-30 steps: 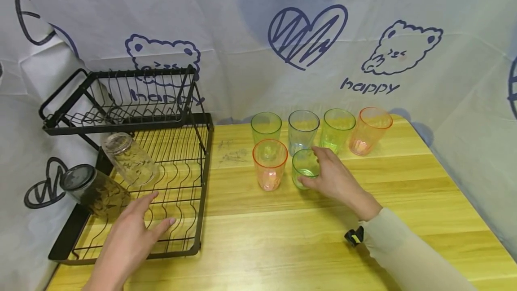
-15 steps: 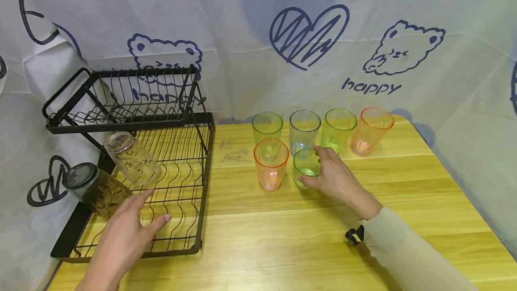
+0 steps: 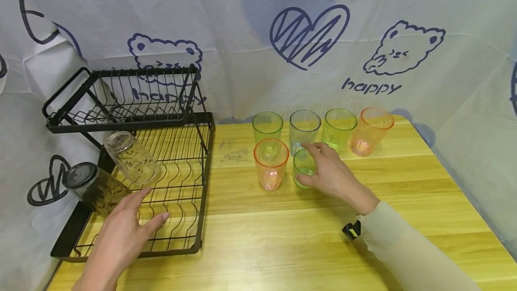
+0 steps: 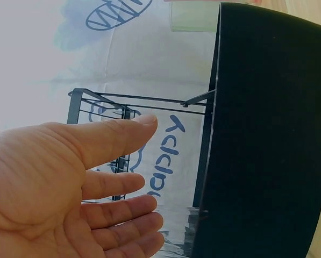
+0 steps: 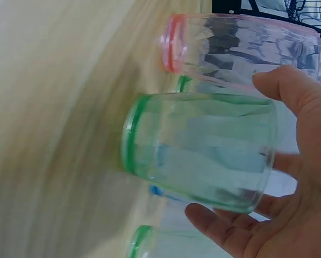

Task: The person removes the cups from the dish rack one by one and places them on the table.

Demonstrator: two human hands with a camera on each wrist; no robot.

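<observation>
My right hand (image 3: 335, 175) is around the short green-tinted glass (image 3: 304, 165) at the front of the group. In the right wrist view the thumb and fingers (image 5: 214, 223) are spread on either side of this glass, with a gap at the thumb. The glass stands upright on the table. Just left of it is an orange-rimmed glass (image 3: 270, 172). Over the front of the black dish rack (image 3: 173, 252), my left hand (image 3: 121, 226) hovers with fingers extended and nothing held. Nearest to it lies a dark upturned glass (image 3: 97, 187), leaning in the rack.
A clear upturned glass (image 3: 131, 158) leans behind the dark one, below the rack's upper tier (image 3: 117, 127). Along the back stand a green glass (image 3: 262, 125), a blue-rimmed glass (image 3: 304, 131), a yellow-green glass (image 3: 338, 129) and another orange glass (image 3: 369, 134). A printed cloth (image 3: 238, 71) hangs behind.
The right hand's fingers have shifted slightly left and loosened about the green glass, which stays in place. My left hand has drifted a little left over the rack.
</observation>
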